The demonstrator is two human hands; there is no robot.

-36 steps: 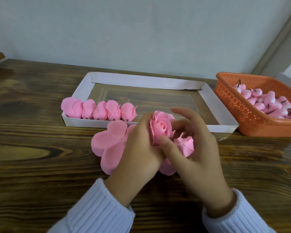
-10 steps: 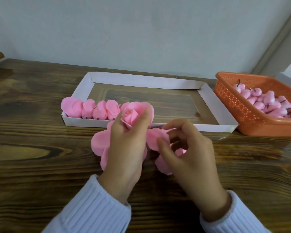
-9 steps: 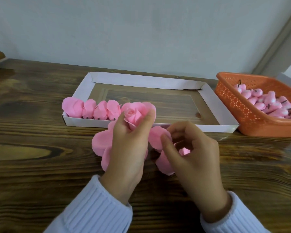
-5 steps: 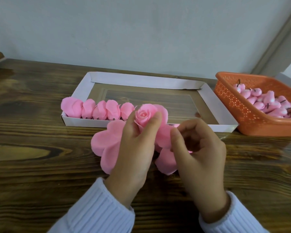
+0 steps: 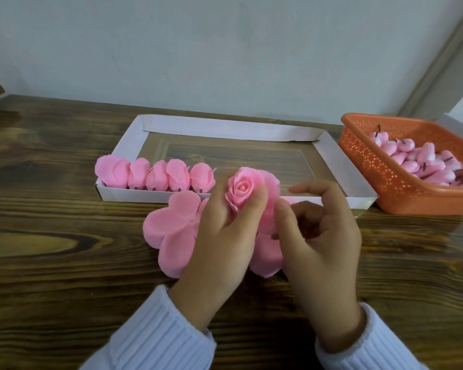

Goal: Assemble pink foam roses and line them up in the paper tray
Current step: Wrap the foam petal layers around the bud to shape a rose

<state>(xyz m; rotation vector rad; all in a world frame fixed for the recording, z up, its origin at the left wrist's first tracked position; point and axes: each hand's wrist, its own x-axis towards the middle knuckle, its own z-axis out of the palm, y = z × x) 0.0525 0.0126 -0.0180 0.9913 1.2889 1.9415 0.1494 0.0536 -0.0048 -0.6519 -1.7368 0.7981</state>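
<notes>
My left hand (image 5: pixel 222 236) grips a pink foam rose (image 5: pixel 242 189), fingers curled round its bud, just in front of the white paper tray (image 5: pixel 225 128). My right hand (image 5: pixel 318 236) is beside it on the right, its thumb against an outer petal and its fingers curled loosely above. Flat pink petal sheets (image 5: pixel 171 228) lie on the table under both hands. A row of several finished roses (image 5: pixel 155 174) lines the tray's near left edge.
An orange plastic basket (image 5: pixel 385 180) with several pink rose buds on dark stems stands at the right, close to the tray. The dark wooden table (image 5: pixel 51 236) meets a pale wall behind the tray.
My left hand has carried the rose to the right, away from the row in the tray. My right hand has come up next to it, thumb on a petal.
</notes>
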